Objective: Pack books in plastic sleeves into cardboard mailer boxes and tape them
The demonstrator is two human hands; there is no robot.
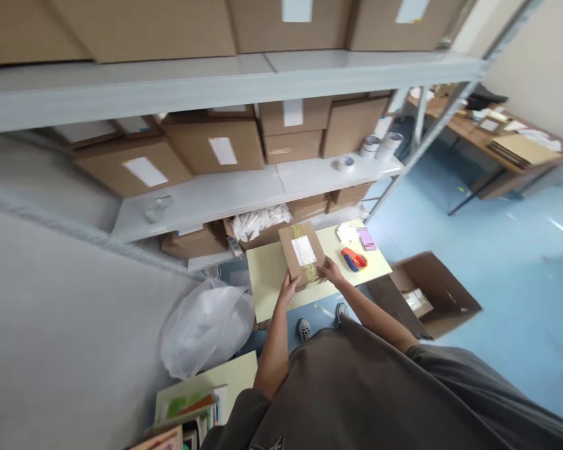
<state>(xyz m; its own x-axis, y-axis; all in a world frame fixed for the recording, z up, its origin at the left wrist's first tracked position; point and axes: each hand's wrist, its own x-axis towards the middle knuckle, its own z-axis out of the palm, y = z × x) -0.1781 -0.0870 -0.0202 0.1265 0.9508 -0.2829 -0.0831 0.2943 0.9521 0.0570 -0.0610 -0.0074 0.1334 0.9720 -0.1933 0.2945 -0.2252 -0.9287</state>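
A small brown cardboard box point(288, 240) with a white label and yellowish tape over its top rests on, or just above, a pale yellow table point(265, 265). My left hand point(288, 289) grips its near left corner. At the near right corner my right hand point(331, 271) holds the same box, thumb near the top edge. To the right on the table lies a red and blue tape dispenser point(355, 259). Behind it are a purple pack point(366, 239) and some white paper point(346, 234).
Metal shelves point(244, 194) with cardboard boxes and tape rolls point(346, 164) rise in front. An open carton point(443, 294) with a labelled parcel inside stands on the floor at right. A big plastic bag point(209, 325) sits at left. Farther right is a wooden desk point(483, 134).
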